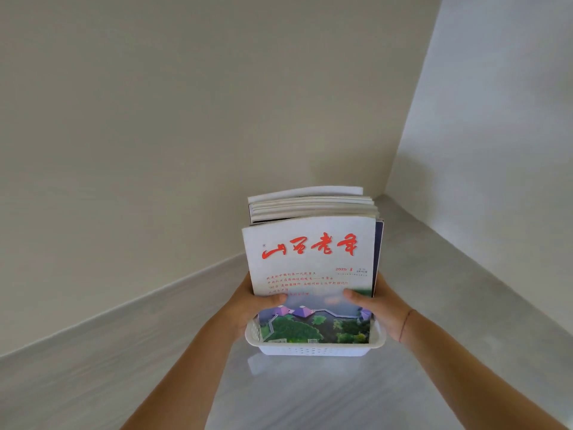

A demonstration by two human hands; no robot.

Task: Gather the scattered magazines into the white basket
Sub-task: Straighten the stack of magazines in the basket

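Head view shows the left hand (252, 305) and right hand (379, 305) clasping the upright magazine stack (311, 268) from both sides, apparently steadying it inside the white basket (314, 349) on the grey floor (310, 395).

The front magazine (310, 262) hides the covers behind it; small red cover text is unreadable.
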